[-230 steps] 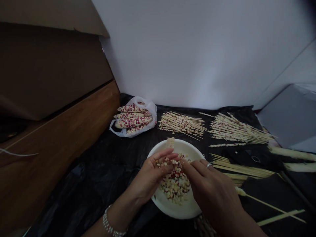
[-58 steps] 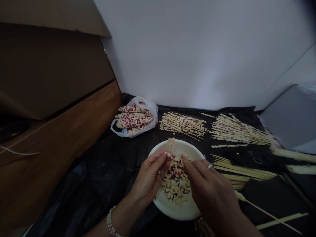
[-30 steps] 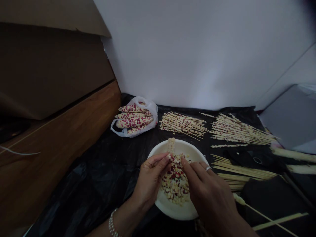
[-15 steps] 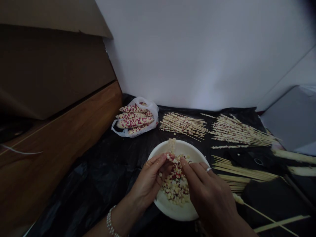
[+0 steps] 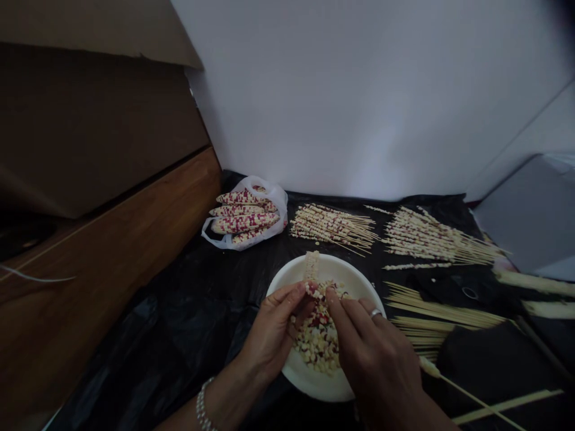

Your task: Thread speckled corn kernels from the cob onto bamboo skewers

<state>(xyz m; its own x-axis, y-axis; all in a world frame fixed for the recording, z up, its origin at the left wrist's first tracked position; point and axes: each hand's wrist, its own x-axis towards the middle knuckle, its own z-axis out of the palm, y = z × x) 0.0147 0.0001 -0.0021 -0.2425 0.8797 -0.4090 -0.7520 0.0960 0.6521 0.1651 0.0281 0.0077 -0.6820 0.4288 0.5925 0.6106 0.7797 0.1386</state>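
A white bowl (image 5: 354,281) sits on black plastic sheeting, holding loose white and red corn kernels (image 5: 317,344). Over it I hold a partly stripped corn cob (image 5: 311,266), its bare tip pointing away from me. My left hand (image 5: 273,332) curls round the cob from the left. From the right, my right hand (image 5: 375,359), with a ring on one finger, presses thumb and fingertips against the cob's kernels. A skewer with a kernel near its end (image 5: 453,386) sticks out from under my right hand; whether the hand holds it is hidden.
A plastic bag of red-and-white corn cobs (image 5: 245,218) lies behind the bowl at the left. Two heaps of kernel-threaded skewers (image 5: 332,226) (image 5: 431,242) lie along the wall. Bare bamboo skewers (image 5: 442,311) lie right of the bowl. A wooden ledge (image 5: 108,251) and cardboard box stand at the left.
My hands have stayed at the cob over the bowl, fingers shifting slightly along it. My right hand has drawn a little lower and nearer. The view has barely shifted.
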